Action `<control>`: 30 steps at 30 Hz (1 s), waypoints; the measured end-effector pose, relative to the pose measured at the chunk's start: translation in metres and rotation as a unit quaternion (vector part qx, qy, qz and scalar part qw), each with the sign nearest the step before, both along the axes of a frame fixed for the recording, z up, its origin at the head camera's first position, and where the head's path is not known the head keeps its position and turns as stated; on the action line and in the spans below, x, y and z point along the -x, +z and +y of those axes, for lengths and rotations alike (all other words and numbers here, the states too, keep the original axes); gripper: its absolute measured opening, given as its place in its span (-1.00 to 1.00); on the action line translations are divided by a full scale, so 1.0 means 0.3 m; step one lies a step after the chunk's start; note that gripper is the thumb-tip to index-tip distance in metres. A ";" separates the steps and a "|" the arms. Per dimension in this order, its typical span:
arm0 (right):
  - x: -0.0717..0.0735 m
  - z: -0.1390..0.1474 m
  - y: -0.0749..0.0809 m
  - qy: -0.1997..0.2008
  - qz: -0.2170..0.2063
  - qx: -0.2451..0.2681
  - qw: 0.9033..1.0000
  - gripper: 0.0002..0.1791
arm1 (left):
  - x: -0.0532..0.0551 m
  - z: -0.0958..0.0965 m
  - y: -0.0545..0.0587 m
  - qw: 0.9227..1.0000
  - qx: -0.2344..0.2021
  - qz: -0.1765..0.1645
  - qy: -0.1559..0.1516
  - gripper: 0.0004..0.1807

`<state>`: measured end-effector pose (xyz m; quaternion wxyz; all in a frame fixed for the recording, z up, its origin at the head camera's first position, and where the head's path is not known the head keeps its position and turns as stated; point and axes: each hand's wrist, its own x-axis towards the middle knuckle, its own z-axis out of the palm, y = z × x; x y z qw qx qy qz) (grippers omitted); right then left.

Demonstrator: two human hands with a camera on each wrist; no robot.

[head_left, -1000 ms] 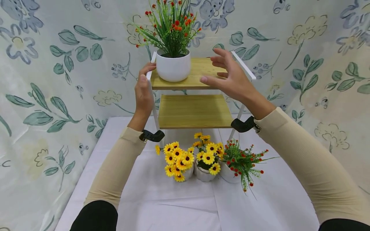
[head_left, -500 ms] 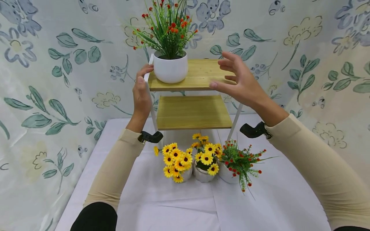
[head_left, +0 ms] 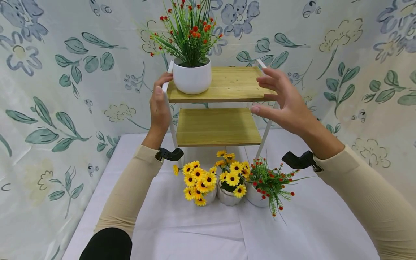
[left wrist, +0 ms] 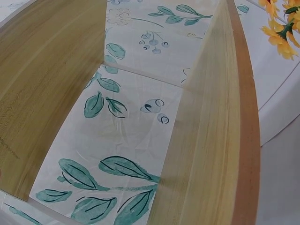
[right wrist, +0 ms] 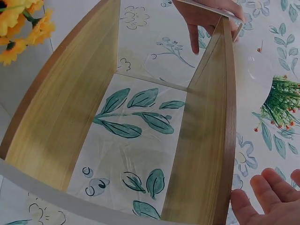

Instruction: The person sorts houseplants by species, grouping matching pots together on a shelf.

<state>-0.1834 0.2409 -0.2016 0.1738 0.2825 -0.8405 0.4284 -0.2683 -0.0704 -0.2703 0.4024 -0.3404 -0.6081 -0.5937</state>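
A two-tier plant stand with wooden boards (head_left: 238, 81) and a white frame stands at the back of the table. My left hand (head_left: 160, 106) grips the left side of its frame at the upper board; the right wrist view shows these left fingers (right wrist: 192, 30) at the white rail. Beside that hand, a white pot (head_left: 192, 77) of grass with red flowers rests on the upper board's left part. My right hand (head_left: 286, 103) is at the board's right end, fingers loosely spread, holding nothing. Whether it touches the frame I cannot tell.
Below the stand, two pots of yellow flowers (head_left: 199, 180) (head_left: 232, 178) and a pot of red flowers (head_left: 273, 184) stand in a row on the white cloth (head_left: 208, 231). A floral-patterned backdrop (head_left: 123, 72) hangs behind. The lower board (head_left: 217, 126) is bare wood.
My right hand has moved rightward, from over the upper board to its right end. The left hand keeps its hold on the frame, and the pot stays on the board.
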 end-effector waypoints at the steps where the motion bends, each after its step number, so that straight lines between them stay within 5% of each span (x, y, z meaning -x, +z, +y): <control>1: -0.007 0.005 -0.004 0.001 0.005 -0.001 1.000 -0.03 | 0.001 0.000 0.000 1.000 0.000 0.000 -0.001 -0.18; 22: -0.154 0.098 -0.088 0.025 0.039 -0.006 0.999 0.10 | 0.000 -0.001 0.004 1.000 0.012 0.003 0.003 -0.18; 30: -0.197 0.148 -0.140 0.006 0.043 -0.012 0.999 0.13 | -0.001 -0.005 0.000 1.000 0.011 -0.010 0.005 -0.17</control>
